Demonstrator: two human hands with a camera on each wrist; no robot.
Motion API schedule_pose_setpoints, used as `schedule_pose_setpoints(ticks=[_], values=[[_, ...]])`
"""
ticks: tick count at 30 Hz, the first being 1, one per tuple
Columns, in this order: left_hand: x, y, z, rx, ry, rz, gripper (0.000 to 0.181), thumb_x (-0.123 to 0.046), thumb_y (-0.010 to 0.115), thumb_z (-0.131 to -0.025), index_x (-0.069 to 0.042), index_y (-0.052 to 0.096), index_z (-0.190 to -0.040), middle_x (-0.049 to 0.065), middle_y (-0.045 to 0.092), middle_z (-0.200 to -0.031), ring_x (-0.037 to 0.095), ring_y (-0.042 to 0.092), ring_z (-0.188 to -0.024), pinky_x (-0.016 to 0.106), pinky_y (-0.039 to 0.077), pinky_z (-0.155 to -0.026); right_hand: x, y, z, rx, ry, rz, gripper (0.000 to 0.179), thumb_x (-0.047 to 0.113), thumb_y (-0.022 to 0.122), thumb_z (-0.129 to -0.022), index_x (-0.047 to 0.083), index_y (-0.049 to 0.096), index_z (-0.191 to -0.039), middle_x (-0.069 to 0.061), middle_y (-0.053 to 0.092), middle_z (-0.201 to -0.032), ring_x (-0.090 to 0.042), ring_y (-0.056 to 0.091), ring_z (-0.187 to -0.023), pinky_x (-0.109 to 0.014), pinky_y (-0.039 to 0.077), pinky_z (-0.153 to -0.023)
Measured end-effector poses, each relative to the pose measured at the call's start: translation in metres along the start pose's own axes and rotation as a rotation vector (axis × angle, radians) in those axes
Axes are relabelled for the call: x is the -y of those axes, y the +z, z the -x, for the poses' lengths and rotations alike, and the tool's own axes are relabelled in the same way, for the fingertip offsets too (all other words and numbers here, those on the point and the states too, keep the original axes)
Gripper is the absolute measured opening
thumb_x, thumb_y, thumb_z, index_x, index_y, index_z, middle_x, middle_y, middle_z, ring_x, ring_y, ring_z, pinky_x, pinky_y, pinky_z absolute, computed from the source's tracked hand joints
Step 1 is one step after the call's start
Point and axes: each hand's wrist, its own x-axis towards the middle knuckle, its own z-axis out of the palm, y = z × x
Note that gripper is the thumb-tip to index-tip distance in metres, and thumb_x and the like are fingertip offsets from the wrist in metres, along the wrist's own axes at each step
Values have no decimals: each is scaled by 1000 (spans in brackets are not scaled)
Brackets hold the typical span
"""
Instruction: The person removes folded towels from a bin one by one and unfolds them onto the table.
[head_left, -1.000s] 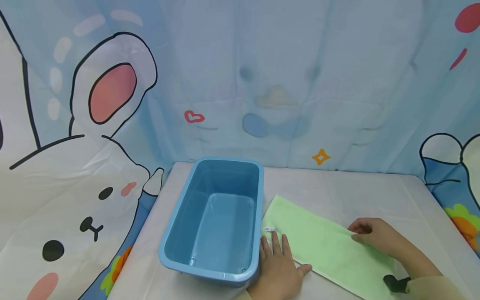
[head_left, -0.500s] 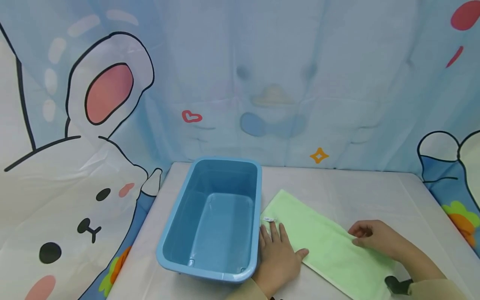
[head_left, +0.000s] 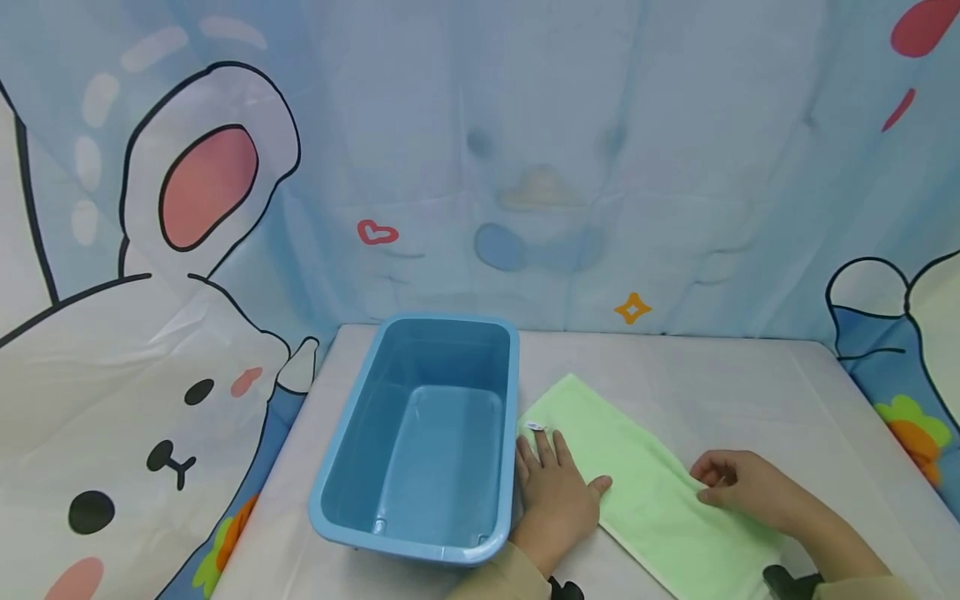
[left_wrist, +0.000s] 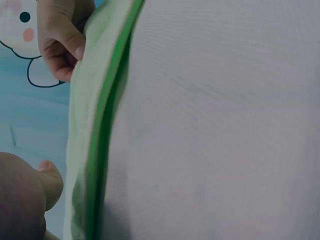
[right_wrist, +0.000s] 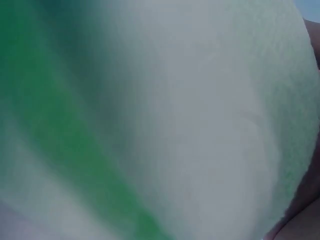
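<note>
Blue basin (head_left: 442, 450), white label (head_left: 535, 426) too small to read, my left grip (head_left: 558, 500) spread on the pale green cloth (head_left: 645, 475) beside the basin, my right grip (head_left: 753, 487) pinching the cloth's far edge, bright green strip (left_wrist: 102, 120) showing only in wrist views.

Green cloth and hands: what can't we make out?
Head: tag on the green cloth, print too small to read.
Head: near end of the green cloth, cut off by the bottom edge.
Head: palm of the left hand, hidden by its own back.
Left wrist: most of the left hand, cut off by the left edge.
Right wrist: grip of the right hand, lost behind close, blurred cloth.
</note>
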Motion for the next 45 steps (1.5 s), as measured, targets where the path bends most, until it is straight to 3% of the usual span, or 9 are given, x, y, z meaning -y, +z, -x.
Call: schedule_pose_setpoints(ticks=[7, 13, 17, 23, 26, 31, 45], values=[[-5, 12, -12, -70, -31, -57, 102, -87, 23, -89, -19, 17, -166, 13, 11, -173, 43, 7, -160, 53, 12, -129, 2, 5, 4, -3, -42, -2, 35, 31, 80, -88, 7, 67, -110, -5, 65, -95, -11, 57, -81, -26, 48, -69], [-4, 17, -19, -92, -25, -62, 102, -87, 20, -90, -19, 16, -166, 13, 10, -174, 41, 7, -160, 52, 11, -129, 4, 14, 11, 4, -66, -32, 36, 32, 80, -88, 6, 66, -109, -6, 64, -94, -10, 55, -79, -26, 48, -68], [-3, 16, -11, -67, -18, -76, 104, -88, 19, -89, -18, 15, -166, 14, 9, -174, 38, 8, -161, 53, 10, -129, 9, 21, 16, -3, -53, -35, 37, 33, 80, -88, 7, 65, -108, -6, 63, -94, -10, 55, -79, -26, 47, -67], [-9, 10, 5, 22, -33, -119, 107, -89, 15, -87, -15, 18, -165, 14, 12, -173, 32, 10, -162, 48, 12, -130, 11, 25, 20, 4, -31, -44, 38, 36, 78, -89, 7, 64, -109, -6, 62, -95, -10, 54, -78, -27, 45, -67], [-13, 6, 6, 32, -41, -121, 107, -88, 16, -88, -14, 22, -164, 14, 14, -173, 29, 12, -162, 45, 13, -130, 11, 26, 21, 7, -15, -44, 39, 37, 77, -90, 7, 63, -110, -6, 62, -96, -11, 54, -80, -28, 45, -67], [-16, 4, -1, 17, -52, -93, 106, -87, 19, -89, -13, 23, -164, 12, 16, -173, 27, 13, -162, 42, 13, -130, 11, 27, 22, 11, 16, -56, 41, 39, 78, -89, 7, 63, -109, -6, 62, -96, -14, 54, -81, -29, 45, -66], [-7, 18, -26, -70, -38, -51, 102, -84, 16, -93, -12, 17, -165, 11, 9, -174, 28, 8, -162, 44, 10, -131, 19, 42, 27, 88, -7, -164, 45, 36, 80, -88, 2, 60, -109, -7, 61, -94, -14, 54, -80, -30, 47, -66]])
